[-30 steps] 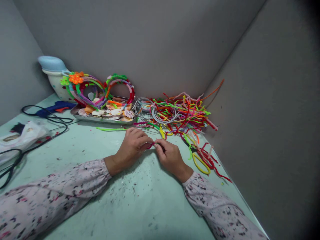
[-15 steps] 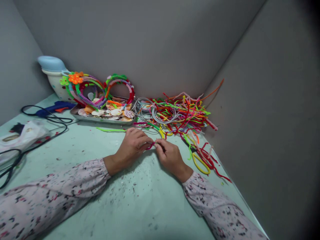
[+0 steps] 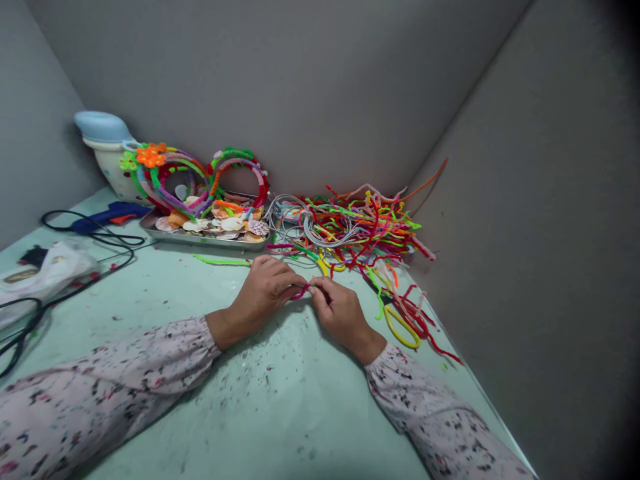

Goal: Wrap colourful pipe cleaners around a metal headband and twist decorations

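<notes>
Evidently, left hand [image 3: 265, 292] and right hand [image 3: 341, 313] both have fingertips clamped on a magenta pipe cleaner [image 3: 299, 294], between them; shell tray [image 3: 210, 243] at its ten o'clock. Best worked, I'd judge, with one pinch steady, the other turning gently.

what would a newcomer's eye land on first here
Probably the bright tangle of fuzzy strands heaped toward the back, right of centre. Left of it, colourful hoops stand over a metal tray of shells. Nearer, mid-picture, the left hand and right hand meet at a short magenta strand.
</notes>
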